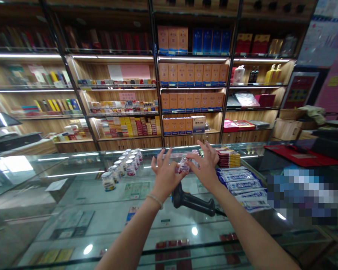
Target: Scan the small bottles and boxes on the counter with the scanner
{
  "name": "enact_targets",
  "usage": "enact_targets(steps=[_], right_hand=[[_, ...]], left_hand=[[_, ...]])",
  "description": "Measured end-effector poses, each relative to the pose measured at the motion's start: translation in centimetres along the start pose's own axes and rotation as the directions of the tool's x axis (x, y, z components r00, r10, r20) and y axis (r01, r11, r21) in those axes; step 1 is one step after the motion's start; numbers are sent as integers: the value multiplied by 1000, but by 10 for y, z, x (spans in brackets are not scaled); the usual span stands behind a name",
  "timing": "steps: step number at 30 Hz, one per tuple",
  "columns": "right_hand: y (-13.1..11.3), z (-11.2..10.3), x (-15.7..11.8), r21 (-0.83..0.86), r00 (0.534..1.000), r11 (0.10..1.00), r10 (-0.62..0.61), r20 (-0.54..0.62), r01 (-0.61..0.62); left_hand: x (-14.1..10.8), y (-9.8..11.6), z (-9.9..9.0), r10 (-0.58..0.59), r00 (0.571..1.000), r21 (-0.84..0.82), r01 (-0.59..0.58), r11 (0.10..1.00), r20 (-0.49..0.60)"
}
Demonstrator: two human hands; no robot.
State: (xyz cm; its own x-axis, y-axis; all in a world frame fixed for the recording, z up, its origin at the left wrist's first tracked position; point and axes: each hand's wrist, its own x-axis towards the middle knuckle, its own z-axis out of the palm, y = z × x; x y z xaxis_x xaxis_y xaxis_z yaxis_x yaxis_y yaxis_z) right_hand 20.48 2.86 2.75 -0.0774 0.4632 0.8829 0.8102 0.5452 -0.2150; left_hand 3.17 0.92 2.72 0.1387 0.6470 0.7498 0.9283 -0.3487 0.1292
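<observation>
A small clear jar [184,164] with a pale lid and a purple-and-red label is up between my two hands over the glass counter. My left hand [165,176] pinches its left side with thumb and forefinger, the other fingers raised. From the right, my right hand [205,165] grips it the same way near the lid. Just below them a black handheld barcode scanner [193,203] lies on the glass, partly behind my left hand. More jars of this kind [130,167] stand in rows to the left. Behind my right hand are further small containers [195,152], mostly hidden.
Long blue-and-white packets [243,184] lie in a row on the right. Beyond them are stacked red-and-yellow boxes [228,157] and a red mat [301,155]. The glass counter [112,217] shows goods underneath. Lit shelves with boxes [193,74] line the wall behind.
</observation>
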Motion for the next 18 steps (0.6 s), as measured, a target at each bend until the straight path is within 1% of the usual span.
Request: enact_targets(steps=[3, 5, 8, 11, 14, 18], right_hand=[[2, -2, 8, -7, 1000, 1000, -17, 19, 17], [5, -5, 17, -22, 997, 998, -52, 54, 53], [11, -11, 30, -47, 986, 993, -101, 133, 108], [16, -15, 40, -56, 969, 991, -103, 226, 119], [22, -15, 48, -55, 938, 993, -83, 338, 108], [35, -11, 59, -65, 877, 994, -44, 478, 85]], left_hand=[[6, 0, 0, -30, 999, 3, 30, 1000, 14], [12, 0, 1, -34, 999, 8, 33, 999, 29], [23, 0, 3, -19, 997, 27, 17, 999, 71], [34, -1, 9, -32, 991, 49, 26, 998, 127], [44, -3, 18, -36, 983, 56, 26, 998, 182], [59, -8, 29, -30, 964, 56, 15, 998, 263]])
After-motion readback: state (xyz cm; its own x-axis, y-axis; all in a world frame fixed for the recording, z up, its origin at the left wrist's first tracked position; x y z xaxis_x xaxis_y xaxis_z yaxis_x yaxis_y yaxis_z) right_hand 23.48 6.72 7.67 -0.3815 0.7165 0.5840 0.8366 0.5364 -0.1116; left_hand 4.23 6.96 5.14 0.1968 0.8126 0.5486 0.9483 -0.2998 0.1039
